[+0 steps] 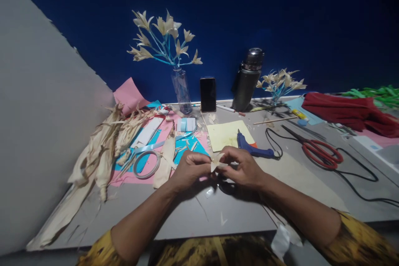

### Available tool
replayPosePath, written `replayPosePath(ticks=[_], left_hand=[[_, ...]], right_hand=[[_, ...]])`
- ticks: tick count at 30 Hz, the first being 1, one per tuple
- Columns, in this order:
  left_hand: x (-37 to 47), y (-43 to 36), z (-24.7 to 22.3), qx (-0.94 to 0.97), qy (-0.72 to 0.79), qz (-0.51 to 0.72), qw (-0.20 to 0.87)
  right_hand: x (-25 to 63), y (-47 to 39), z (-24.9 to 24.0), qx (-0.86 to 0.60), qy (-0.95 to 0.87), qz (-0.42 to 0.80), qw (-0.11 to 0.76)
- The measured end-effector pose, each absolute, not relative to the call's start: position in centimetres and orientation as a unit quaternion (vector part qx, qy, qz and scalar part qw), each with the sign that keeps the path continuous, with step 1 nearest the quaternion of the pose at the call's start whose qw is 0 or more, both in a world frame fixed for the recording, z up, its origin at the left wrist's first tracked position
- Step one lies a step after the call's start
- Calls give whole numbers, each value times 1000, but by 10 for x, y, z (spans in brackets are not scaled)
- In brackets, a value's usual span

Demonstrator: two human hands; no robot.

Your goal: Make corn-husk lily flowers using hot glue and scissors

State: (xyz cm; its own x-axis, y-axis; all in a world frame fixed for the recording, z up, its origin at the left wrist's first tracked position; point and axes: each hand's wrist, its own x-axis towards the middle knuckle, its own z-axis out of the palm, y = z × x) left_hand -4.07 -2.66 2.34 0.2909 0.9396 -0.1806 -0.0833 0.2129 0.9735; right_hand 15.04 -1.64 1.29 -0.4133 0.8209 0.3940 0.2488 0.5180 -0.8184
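Over the front middle of the table, my left hand point(192, 169) and my right hand point(243, 167) meet around a small cream corn husk flower point(215, 165). The fingertips of both hands pinch it from either side, so parts of it are hidden. Beyond my right hand a blue glue gun point(252, 146) lies with its nozzle on a pale yellow paper pad point(224, 132). A dark round object point(227, 187) sits on the table beneath my right hand. A roll of tape point(147, 164) lies left of my left hand, by a flat husk strip point(168, 153).
Dried corn husks point(102, 149) pile up at left over pink and blue paper. Husk flowers stand in a clear bottle point(181, 91) at the back, near a phone point(208, 94) and a flask point(247, 81). Red-handled scissors point(321, 153), a black cord and red cloth point(346, 110) lie right.
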Motion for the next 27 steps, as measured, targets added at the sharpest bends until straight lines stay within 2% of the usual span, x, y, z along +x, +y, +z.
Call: replayPosePath(ticks=[13,27], left_hand=[[-48,-23,20,561,451,360,594],[-36,-32,22,511,456,441,580]], right_hand=[[148,-20,10,-341,-761,348,429],[144,-21,6,-316,-770,257,491]])
